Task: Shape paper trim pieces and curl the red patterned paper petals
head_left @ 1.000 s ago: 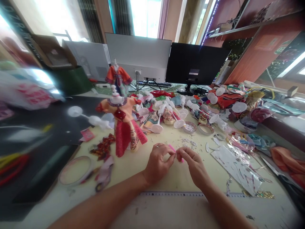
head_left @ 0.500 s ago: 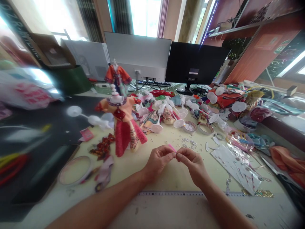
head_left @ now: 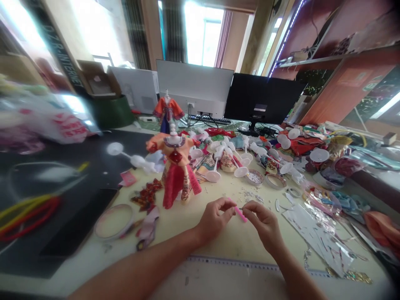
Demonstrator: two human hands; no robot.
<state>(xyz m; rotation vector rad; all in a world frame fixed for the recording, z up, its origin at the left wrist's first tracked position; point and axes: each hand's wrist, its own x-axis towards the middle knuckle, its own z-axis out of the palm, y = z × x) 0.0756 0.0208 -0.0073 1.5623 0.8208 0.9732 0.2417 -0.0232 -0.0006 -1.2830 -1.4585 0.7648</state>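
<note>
Over the middle of the tabletop, my left hand (head_left: pixel 215 218) pinches a narrow bright pink strip (head_left: pixel 240 214) between thumb and forefinger. The strip slants down to the right, past the fingertips of my right hand (head_left: pixel 261 223). That hand is closed in a pinch beside the strip, with a tiny dark thing at its fingertips, too small to name. Small shiny beads (head_left: pixel 252 196) lie scattered just beyond both hands. To the left stands a small dress form (head_left: pixel 177 156) in an orange top and a red skirt panel.
Behind it is another dressed form (head_left: pixel 168 109). White doll stands and fabric pieces crowd the back, before the monitors (head_left: pixel 264 102). A tape roll (head_left: pixel 113 223) lies left, a white sheet with small pieces (head_left: pixel 318 237) right. A ruler strip (head_left: pixel 231 263) runs along the front.
My hands have drawn slightly apart, and more of the pink strip shows between them. The whole view has shifted, so the table's things appear lower and further right.
</note>
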